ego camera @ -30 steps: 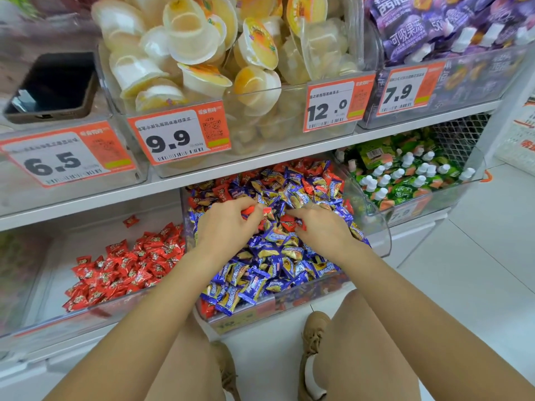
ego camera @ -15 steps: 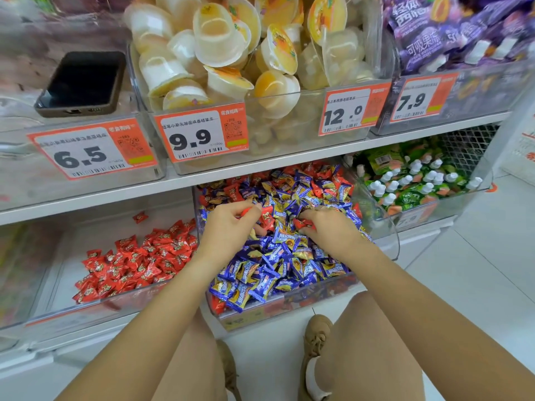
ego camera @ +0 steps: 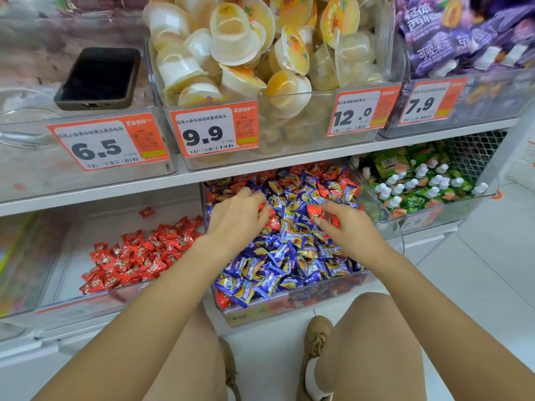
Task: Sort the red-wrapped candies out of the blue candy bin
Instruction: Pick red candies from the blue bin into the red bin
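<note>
A clear bin (ego camera: 295,302) on the lower shelf holds a heap of blue-wrapped candies (ego camera: 289,256) with red-wrapped ones mixed in, mostly toward the back. Both hands are inside it. My left hand (ego camera: 237,215) is curled with red wrappers showing at its fingertips. My right hand (ego camera: 344,224) pinches a red-wrapped candy (ego camera: 314,211) between thumb and fingers, just above the heap. To the left, a second clear bin (ego camera: 58,302) holds a pile of red candies (ego camera: 139,253).
The shelf above carries bins of jelly cups (ego camera: 249,53) and purple pouches (ego camera: 469,39), with orange price tags. A phone (ego camera: 100,78) lies on the upper left bin. A bin of green drink pouches (ego camera: 419,183) stands to the right. My knees and shoes are below.
The camera view has shifted slightly. My right hand has lifted a red candy out of the heap; my left hand stays curled on red wrappers in the bin.
</note>
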`<state>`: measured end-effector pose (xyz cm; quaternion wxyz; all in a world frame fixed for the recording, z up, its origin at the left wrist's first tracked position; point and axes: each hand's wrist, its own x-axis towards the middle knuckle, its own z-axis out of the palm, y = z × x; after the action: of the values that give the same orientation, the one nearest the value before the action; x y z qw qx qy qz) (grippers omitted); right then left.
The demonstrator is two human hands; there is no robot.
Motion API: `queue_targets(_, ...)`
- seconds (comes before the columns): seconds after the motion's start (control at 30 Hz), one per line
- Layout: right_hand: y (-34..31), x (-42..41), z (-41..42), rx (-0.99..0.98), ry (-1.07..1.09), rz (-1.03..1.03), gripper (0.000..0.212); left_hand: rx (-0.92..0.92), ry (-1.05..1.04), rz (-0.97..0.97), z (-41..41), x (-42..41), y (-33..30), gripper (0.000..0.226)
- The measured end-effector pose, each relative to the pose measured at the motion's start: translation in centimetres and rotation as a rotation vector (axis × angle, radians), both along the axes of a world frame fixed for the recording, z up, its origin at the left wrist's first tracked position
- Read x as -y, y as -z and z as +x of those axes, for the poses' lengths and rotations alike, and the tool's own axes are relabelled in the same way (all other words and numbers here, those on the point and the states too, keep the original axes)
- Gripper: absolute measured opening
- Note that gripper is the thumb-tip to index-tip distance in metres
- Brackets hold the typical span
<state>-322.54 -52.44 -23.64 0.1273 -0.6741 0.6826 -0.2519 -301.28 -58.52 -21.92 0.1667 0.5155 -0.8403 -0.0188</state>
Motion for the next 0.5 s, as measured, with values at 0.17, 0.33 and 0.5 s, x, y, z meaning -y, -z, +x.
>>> queue_targets(0.17, 0.6, -0.5, 0.2, 0.000, -0.006, 0.033, 0.036, -0.037, 0.039, 0.169, -1.3, 0.0, 1.7, 0.043)
queue_targets(0.33, 0.5, -0.5, 0.8, 0.056, -0.016, 0.029, 0.034, 0.127, 0.028, 0.214, -1.9, 0.0, 1.9, 0.065)
queue_targets(0.5, 0.2, -0.8, 1.3, 0.094, -0.016, 0.054, 0.034, 0.073, 0.036, 0.183, -1.4, 0.6, 2.1, 0.056)
